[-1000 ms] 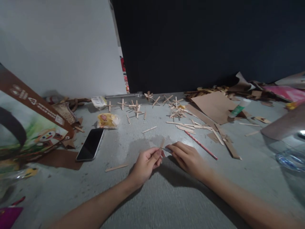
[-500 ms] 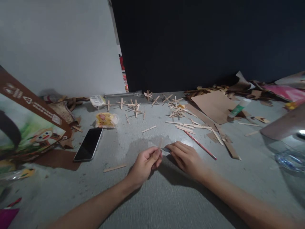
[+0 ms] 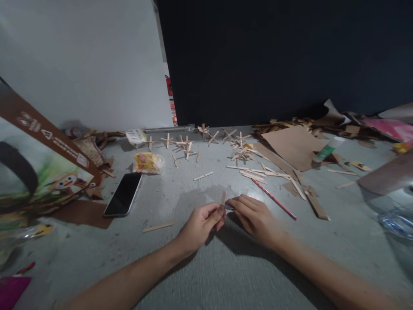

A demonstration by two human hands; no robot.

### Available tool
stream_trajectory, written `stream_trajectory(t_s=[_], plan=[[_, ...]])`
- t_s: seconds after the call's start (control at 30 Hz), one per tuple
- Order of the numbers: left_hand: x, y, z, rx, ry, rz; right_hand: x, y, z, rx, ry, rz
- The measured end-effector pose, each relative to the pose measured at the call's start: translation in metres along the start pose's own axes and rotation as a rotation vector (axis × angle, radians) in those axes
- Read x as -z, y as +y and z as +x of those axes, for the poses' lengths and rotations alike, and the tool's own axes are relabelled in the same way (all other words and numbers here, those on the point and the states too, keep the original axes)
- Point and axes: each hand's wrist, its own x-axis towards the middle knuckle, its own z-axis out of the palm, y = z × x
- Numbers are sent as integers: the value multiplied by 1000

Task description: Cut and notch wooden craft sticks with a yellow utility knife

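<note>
Centre: left hand (image 3: 201,224) pinches a wooden stick (image 3: 223,197), long axis pointing frame-top; right hand (image 3: 251,215), curled, grips a grey piece (image 3: 229,207); tabletop (image 3: 213,280) spreads below.

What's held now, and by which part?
Left hand: flat tan wooden stick, pinched by its lower part. Right hand: small thin grey object, held part hidden.

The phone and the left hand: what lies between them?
One flat wooden stick lies between the phone and the left hand, toward the near side, as the head view shows.
</note>
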Motion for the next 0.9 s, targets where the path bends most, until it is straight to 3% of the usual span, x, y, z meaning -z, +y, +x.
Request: stream_trajectory(t_s=[0.27,0.6,0.9], plan=[[-2,-3,1,6,47,-98,-3,1,-1,-37,6,10],[-1,-4,1,-51,26,27,-4,0,1,-10,24,-5],[-5,-4,0,-18,37,-124,-5,1,-1,-40,22,26]])
